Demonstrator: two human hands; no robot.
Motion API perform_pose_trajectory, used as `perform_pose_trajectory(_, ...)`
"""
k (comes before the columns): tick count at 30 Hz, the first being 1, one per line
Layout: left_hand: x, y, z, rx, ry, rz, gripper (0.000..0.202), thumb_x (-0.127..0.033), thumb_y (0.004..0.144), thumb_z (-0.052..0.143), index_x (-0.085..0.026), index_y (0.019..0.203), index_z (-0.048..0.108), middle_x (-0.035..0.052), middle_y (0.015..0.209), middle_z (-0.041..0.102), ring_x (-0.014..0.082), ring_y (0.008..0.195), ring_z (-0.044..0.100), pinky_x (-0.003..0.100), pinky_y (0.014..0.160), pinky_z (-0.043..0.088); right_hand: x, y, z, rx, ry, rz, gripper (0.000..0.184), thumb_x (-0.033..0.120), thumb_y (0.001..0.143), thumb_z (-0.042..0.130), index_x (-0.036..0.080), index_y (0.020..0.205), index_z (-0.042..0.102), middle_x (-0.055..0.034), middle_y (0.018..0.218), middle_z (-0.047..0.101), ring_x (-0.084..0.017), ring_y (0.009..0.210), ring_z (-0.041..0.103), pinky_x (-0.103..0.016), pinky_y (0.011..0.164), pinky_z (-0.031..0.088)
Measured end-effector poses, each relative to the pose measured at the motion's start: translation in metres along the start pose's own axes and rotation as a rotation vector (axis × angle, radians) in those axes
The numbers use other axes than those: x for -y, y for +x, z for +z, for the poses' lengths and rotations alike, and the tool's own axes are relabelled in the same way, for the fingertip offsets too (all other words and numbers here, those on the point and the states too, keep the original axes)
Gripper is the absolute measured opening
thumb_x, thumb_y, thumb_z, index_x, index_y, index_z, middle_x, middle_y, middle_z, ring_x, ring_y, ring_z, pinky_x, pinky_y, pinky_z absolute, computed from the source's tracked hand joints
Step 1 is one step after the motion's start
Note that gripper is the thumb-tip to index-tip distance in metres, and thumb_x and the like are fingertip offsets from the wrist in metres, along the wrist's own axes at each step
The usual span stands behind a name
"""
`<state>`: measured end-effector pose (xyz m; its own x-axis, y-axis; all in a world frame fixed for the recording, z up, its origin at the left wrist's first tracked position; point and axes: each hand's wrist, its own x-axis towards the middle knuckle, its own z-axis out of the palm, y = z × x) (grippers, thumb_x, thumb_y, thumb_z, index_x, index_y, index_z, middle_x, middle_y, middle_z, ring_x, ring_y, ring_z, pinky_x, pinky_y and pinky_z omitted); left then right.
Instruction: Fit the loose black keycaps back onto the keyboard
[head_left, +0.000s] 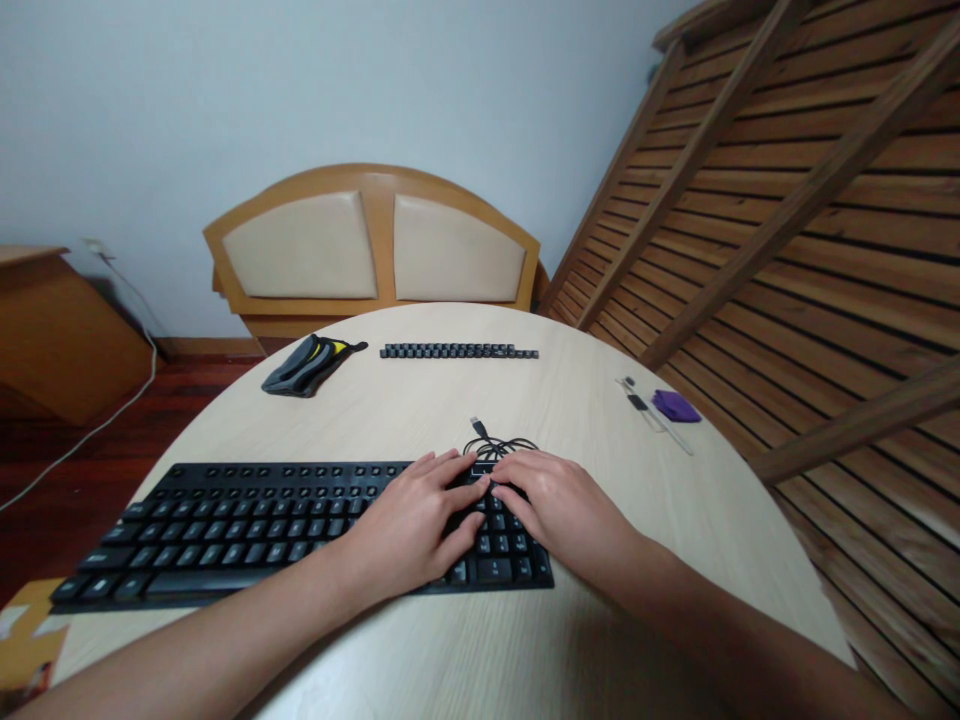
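A black keyboard (247, 530) lies along the table's near side. Its two upper rows show bare switches without keycaps; lower rows have lettered caps. My left hand (412, 520) rests across its right part, fingers spread towards the top of the number pad, thumb apart. From the other side my right hand (562, 500) reaches the same spot, fingers bent and tips close together. The fingertips of both hands almost meet there, and whatever lies between the right fingers is hidden. Just behind them sits the coiled black USB cable (499, 446) with its plug.
Removed keycaps (457, 351) stand in two neat rows farther back on the round table (592, 400). A grey, black and yellow pouch-like item (304, 368) lies at left. At right are a purple cloth (676, 406) and thin tools (652, 412). A wooden slatted frame (787, 240) leans beyond.
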<state>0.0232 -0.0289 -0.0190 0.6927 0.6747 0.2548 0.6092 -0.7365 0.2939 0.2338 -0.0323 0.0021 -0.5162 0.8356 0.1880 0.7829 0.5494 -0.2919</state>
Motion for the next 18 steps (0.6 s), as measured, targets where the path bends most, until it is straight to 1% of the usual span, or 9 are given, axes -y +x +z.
perform_pose_trajectory(3, -0.0002, 0.0002, 0.0003, 0.0, 0.006, 0.001, 0.037, -0.028, 0.097, 0.052, -0.018, 0.131, 0.064, 0.0149, 0.145, 0.053, 0.0323, 0.134, 0.05, 0.055, 0.111, 0.041, 0.0043, 0.0021, 0.0001, 0.018, -0.059, 0.017, 0.018, 0.016, 0.096, 0.051, 0.017, 0.095, 0.069, -0.0094, 0.1, 0.072, -0.022, 0.093, 0.066, -0.037, 0.086, 0.052)
perform_pose_trajectory(7, -0.0018, 0.001, -0.0005, 0.024, 0.031, -0.001, 0.038, -0.028, 0.098, 0.049, -0.016, 0.13, 0.065, 0.0165, 0.146, 0.052, 0.0328, 0.135, 0.05, 0.054, 0.112, 0.04, 0.01, 0.0053, 0.0004, 0.059, -0.119, 0.045, 0.019, 0.013, 0.096, 0.05, 0.016, 0.093, 0.069, -0.0105, 0.099, 0.071, -0.024, 0.094, 0.066, -0.038, 0.087, 0.052)
perform_pose_trajectory(13, -0.0007, 0.0007, 0.0011, 0.016, 0.024, -0.007, 0.038, -0.029, 0.098, 0.05, -0.016, 0.131, 0.064, 0.0151, 0.146, 0.053, 0.0316, 0.135, 0.05, 0.054, 0.112, 0.04, 0.0073, 0.0049, -0.001, 0.061, -0.08, 0.05, 0.016, 0.015, 0.095, 0.053, 0.016, 0.091, 0.069, -0.0083, 0.098, 0.07, -0.023, 0.094, 0.065, -0.037, 0.087, 0.051)
perform_pose_trajectory(18, -0.0007, 0.0002, 0.0015, -0.004, 0.002, -0.049, 0.04, -0.029, 0.095, 0.052, -0.012, 0.131, 0.06, 0.0158, 0.143, 0.055, 0.0297, 0.133, 0.052, 0.052, 0.113, 0.041, 0.004, 0.0018, 0.0002, 0.035, -0.054, 0.052, 0.015, 0.019, 0.096, 0.054, 0.017, 0.099, 0.069, -0.0082, 0.102, 0.07, -0.023, 0.097, 0.065, -0.038, 0.087, 0.051)
